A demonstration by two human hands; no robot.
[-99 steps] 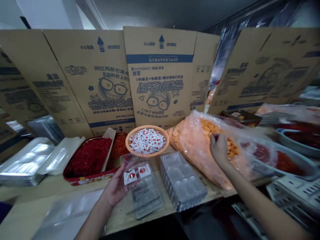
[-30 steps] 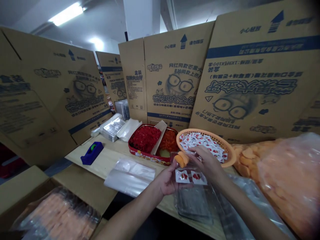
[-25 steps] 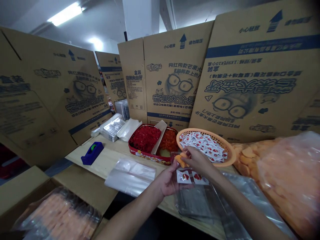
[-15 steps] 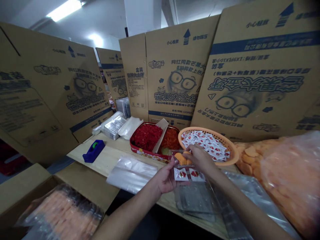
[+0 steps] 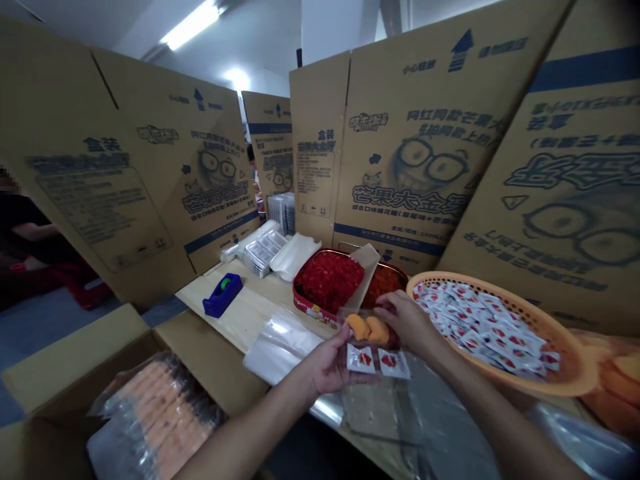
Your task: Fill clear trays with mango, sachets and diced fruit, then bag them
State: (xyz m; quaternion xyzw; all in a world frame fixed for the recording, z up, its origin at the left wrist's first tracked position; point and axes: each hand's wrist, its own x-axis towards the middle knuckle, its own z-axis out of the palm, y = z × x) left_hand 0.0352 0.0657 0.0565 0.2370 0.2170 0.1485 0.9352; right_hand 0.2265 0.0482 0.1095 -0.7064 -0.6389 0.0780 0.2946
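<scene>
The left hand (image 5: 330, 363) cradles a clear plastic tray (image 5: 351, 315) with two red-printed sachets (image 5: 373, 362), while the right hand's fingers (image 5: 397, 313) touch orange candy pieces (image 5: 367, 329) at the tray, pinching or releasing unclear; packing seems underway, and the next move calls for settling them in a compartment.

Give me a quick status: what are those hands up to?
Left hand cradling clear tray, two sachets on it. Right hand at orange pieces on the tray. Nothing in the way.

Sachet basket (image 5: 500, 303) just right of metal tray (image 5: 313, 308)
</scene>
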